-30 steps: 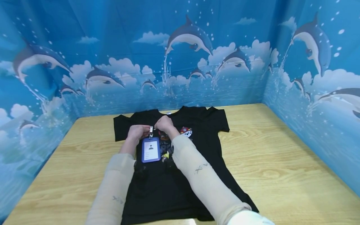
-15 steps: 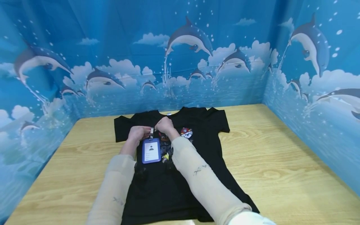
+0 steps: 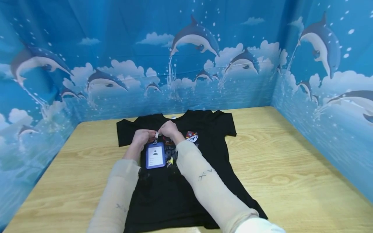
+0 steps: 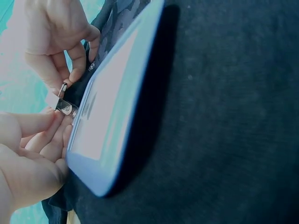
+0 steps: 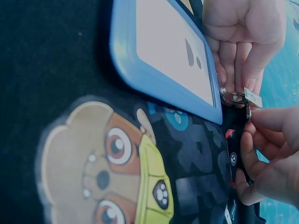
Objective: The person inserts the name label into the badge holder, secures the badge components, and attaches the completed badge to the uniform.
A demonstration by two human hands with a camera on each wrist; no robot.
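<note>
A blue-framed ID badge holder [image 3: 155, 156] with a white card lies over the chest of a black T-shirt [image 3: 172, 204], its lower end lifted off the cloth in the left wrist view. At its top is a metal clip [image 4: 66, 107] with a short clear strap [image 5: 252, 97]. My left hand [image 3: 141, 137] pinches the clip and strap between thumb and fingers. From the other side, my right hand [image 3: 169, 128] pinches the clip's metal end [image 5: 248, 112] with thumb and forefinger. Its other fingers curl close over the shirt.
The shirt is spread flat on a wood-grain table [image 3: 279, 161], neckline away from me. Cartoon dog prints [image 5: 112, 168] decorate its front. A blue dolphin-patterned curtain [image 3: 186, 81] encloses the back and sides.
</note>
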